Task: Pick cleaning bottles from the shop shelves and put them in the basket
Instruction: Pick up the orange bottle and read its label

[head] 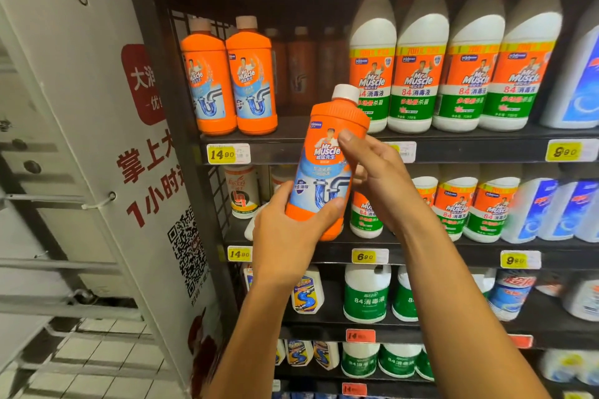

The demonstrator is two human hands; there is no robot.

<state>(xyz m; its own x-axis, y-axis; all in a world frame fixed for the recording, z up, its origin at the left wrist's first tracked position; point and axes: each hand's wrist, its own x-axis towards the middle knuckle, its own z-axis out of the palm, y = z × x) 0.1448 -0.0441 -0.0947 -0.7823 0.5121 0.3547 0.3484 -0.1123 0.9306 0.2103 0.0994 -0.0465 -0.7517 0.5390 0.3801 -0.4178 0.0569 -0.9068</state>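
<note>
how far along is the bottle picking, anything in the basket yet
Done: one orange plastic drain-cleaner bottle with a white cap is off the shelf. In hand: the left hand grips its base, the right hand its side. Left: no basket is in view, so placing it remains; two matching orange bottles stand shelved.

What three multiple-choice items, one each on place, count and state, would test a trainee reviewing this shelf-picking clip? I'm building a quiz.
1. Where does the left hand grip the orange bottle?
A. cap
B. base
C. nowhere

2. How many orange bottles stand in the front row above the 14.90 tag?
A. two
B. five
C. none

3. The held bottle's white cap is:
A. off
B. on
C. hidden by a hand

Answers: 1 B, its fingers wrap the bottom; 2 A, a pair stands side by side; 3 B, it sits on the neck while the right hand holds the side.
</note>
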